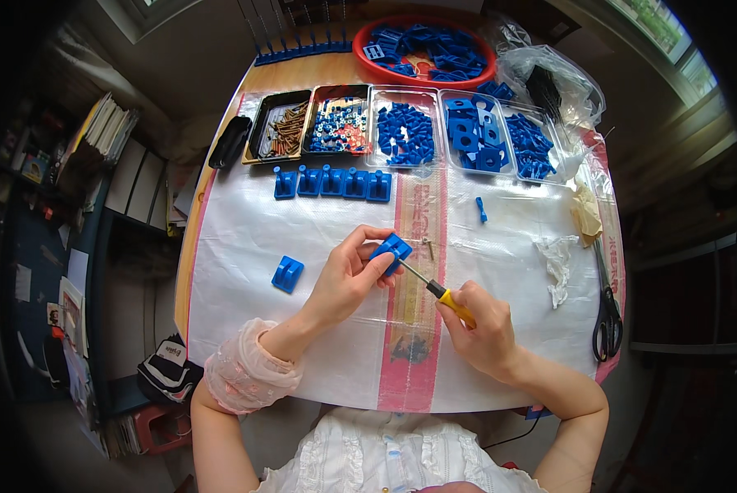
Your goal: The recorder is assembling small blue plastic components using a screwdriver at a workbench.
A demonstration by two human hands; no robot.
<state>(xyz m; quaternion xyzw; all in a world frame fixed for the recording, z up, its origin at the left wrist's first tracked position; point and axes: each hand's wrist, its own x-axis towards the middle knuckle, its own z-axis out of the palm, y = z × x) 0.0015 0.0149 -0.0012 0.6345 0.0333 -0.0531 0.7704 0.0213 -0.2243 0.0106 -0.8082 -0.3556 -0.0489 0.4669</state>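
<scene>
My left hand [354,271] is closed around a blue plastic bracket [393,249], held above the middle of the table. In my right hand [483,329] is a screwdriver [442,295] with a yellow and black handle. Its metal shaft points up and left, with the tip at the bracket; whether it sits on a screw is too small to tell. Left of my left hand lies another blue bracket [287,274]. Just right of the held bracket rests a small screw [431,249]. Farther right lies a small blue plastic piece [481,210].
A row of blue brackets [331,181] stands before trays of screws [288,130], nuts [340,123] and blue parts [405,134]. A red basin [485,72] of blue pieces sits behind. Black scissors [607,324] and crumpled tissue [557,267] lie at the right.
</scene>
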